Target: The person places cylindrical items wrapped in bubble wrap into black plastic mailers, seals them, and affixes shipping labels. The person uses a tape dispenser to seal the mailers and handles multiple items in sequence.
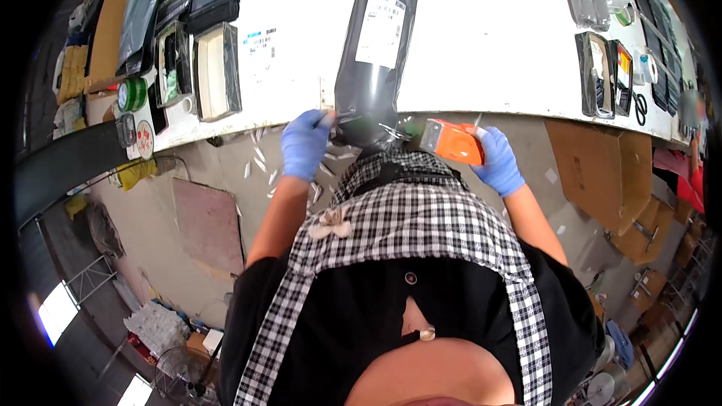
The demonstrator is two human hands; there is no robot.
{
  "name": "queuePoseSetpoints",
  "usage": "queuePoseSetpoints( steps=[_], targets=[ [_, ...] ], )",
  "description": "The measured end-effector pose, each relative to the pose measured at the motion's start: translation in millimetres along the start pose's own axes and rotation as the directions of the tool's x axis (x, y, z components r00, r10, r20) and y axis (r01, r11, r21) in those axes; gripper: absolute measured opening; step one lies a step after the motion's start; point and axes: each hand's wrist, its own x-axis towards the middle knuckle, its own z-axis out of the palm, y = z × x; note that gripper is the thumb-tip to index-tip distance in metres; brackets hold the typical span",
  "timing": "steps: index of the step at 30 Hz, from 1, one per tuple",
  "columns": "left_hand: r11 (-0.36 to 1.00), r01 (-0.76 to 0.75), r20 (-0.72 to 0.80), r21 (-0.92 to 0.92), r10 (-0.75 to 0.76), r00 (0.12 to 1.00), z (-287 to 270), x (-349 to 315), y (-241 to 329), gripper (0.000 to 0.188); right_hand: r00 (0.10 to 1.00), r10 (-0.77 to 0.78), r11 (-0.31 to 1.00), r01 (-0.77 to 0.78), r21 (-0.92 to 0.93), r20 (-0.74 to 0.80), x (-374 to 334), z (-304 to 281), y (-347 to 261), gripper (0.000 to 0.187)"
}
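Observation:
A long black plastic mailing bag lies lengthwise on the white table, its near end hanging over the front edge towards my apron. A white label with a blue strip is stuck on its upper part. My left hand, in a blue glove, is closed on the bag's near left corner, fingertips pressed together. In my gloved right hand is an orange tape dispenser, its grey end pointing at the bag. Shiny clear film, perhaps tape, shows at the bag's near end.
On the white table, open boxes, green tape rolls and black packages stand left. Black scissors and small boxes lie right. Below are a large cardboard box and white scraps on the floor.

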Motion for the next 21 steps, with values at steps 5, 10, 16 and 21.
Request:
queuePoseSetpoints(
  steps=[5,10,16,21],
  targets=[
    [0.793,-0.219,-0.266,0.568,0.429,0.863,24.1,-6.9,20.6,0.054,1.000,-0.007,0.998,0.007,0.060,0.012,3.2,42.9,12.3,0.061],
    [0.911,-0.322,-0.068,0.258,0.350,0.934,58.6,-38.1,46.0,0.061,0.993,0.117,0.979,-0.121,0.162,0.034,-2.3,64.9,19.9,0.057],
    [0.416,0.586,0.683,-0.696,0.132,0.718,49.0,-23.4,-24.1,0.067,1.000,-0.008,0.855,0.022,0.518,-0.028,18.4,85.7,-13.6,0.061],
    [-0.178,0.441,0.468,-0.880,-0.168,0.867,65.2,-39.7,-76.5,0.078,0.954,-0.107,0.972,0.040,0.233,0.282,84.0,56.8,-80.1,0.067]
  ],
)
